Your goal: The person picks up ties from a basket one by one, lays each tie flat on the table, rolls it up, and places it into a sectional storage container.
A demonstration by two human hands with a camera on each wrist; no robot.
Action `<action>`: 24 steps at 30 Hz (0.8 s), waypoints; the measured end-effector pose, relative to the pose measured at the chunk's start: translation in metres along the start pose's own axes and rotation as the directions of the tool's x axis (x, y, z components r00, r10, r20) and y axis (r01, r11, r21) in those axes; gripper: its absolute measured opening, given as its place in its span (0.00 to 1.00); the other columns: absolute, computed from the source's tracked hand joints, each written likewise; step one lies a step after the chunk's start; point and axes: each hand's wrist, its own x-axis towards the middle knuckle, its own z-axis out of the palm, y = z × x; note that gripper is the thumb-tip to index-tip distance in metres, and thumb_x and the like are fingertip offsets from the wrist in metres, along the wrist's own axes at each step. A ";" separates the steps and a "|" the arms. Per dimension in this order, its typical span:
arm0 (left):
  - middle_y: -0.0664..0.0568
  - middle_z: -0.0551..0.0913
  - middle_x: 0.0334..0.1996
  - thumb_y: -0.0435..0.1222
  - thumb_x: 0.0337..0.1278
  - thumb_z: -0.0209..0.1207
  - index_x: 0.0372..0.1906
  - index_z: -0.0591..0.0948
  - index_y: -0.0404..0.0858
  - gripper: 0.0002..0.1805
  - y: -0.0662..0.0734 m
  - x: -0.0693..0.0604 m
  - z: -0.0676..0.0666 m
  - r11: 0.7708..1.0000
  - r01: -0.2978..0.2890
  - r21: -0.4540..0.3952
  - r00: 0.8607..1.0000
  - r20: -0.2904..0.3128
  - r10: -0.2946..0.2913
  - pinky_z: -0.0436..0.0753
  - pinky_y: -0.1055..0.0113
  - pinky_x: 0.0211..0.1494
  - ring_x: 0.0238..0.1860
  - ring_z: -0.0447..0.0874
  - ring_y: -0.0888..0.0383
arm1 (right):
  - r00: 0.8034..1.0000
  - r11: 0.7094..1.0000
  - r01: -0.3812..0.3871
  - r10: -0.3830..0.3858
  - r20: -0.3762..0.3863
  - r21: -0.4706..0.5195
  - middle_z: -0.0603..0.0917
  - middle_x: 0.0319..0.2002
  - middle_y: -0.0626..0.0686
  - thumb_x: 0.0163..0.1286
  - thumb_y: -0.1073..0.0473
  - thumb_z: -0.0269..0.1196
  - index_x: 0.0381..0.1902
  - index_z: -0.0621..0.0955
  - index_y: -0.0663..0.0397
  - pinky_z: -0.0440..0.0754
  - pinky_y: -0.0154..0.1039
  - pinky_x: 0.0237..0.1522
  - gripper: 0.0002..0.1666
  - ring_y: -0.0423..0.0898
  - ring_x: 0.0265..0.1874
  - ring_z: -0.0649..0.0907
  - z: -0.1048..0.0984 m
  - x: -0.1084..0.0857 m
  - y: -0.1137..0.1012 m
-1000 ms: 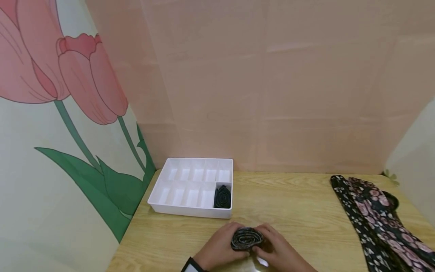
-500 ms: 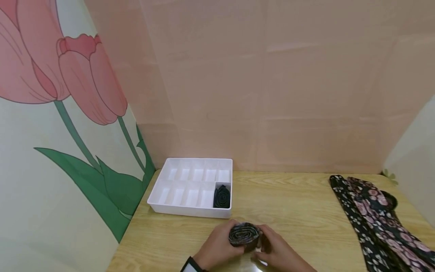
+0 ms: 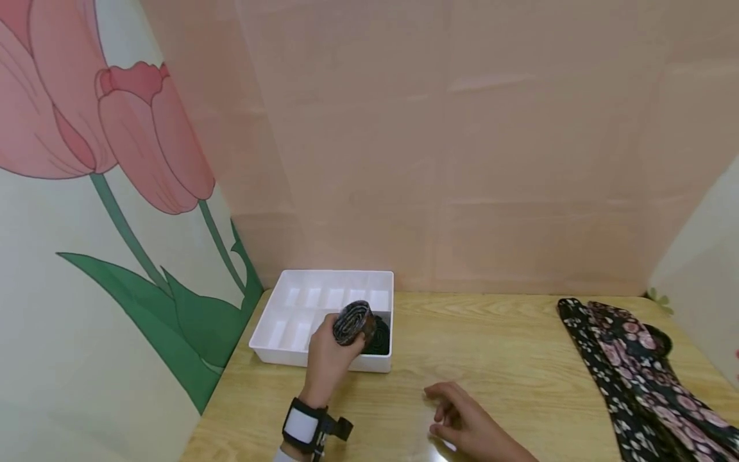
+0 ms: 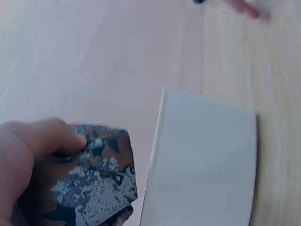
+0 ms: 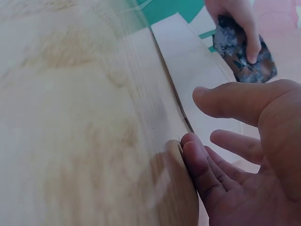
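Observation:
My left hand [image 3: 329, 359] grips a rolled-up, dark floral necktie [image 3: 351, 323] above the front right part of a white compartment tray [image 3: 277, 355]. The left wrist view shows the thumb on the roll's brown, teal and grey print [image 4: 106, 181], with the tray's outer wall [image 4: 202, 160] to its right. A second dark rolled necktie [image 3: 378, 339] sits in the front right compartment, partly hidden by the held roll. My right hand [image 3: 467, 420] holds nothing. It hovers low over the table's near part, fingers loosely bent, as the right wrist view also shows.
Several long floral neckties [image 3: 641, 372] lie side by side along the table's right side. A pink-brown covering [image 3: 462, 160] rises behind the wooden table [image 3: 496, 346]. A tulip-painted panel [image 3: 133, 308] stands on the left.
Both hands held the roll near the table's front. Now the left hand has carried it forward and left, over the tray. The right hand has let go and stays behind.

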 end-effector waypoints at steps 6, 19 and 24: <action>0.38 0.90 0.47 0.41 0.54 0.77 0.52 0.81 0.31 0.26 -0.011 0.017 0.004 0.994 0.105 0.023 0.984 -0.147 -0.100 0.89 0.44 0.51 0.49 0.91 0.41 | 1.000 1.000 -0.018 0.018 0.006 0.016 0.80 0.54 0.57 0.72 0.57 0.71 0.68 0.75 0.57 0.84 0.32 0.40 0.30 0.37 0.41 0.82 0.001 -0.001 0.002; 0.41 0.88 0.41 0.44 0.51 0.79 0.47 0.83 0.33 0.26 -0.023 0.023 0.032 0.978 0.162 0.132 0.955 -0.271 -0.121 0.84 0.43 0.51 0.47 0.86 0.39 | 1.000 1.000 -0.021 0.021 -0.001 -0.008 0.80 0.53 0.56 0.72 0.58 0.71 0.68 0.75 0.57 0.83 0.32 0.41 0.30 0.37 0.41 0.82 0.000 -0.002 0.001; 0.41 0.85 0.38 0.44 0.49 0.81 0.46 0.84 0.33 0.25 -0.023 0.024 0.038 0.973 0.151 0.173 0.954 -0.283 -0.097 0.83 0.45 0.49 0.45 0.82 0.41 | 1.000 1.000 0.019 -0.019 -0.012 -0.017 0.80 0.52 0.56 0.72 0.58 0.71 0.67 0.75 0.58 0.84 0.32 0.41 0.30 0.37 0.41 0.82 0.001 -0.003 0.001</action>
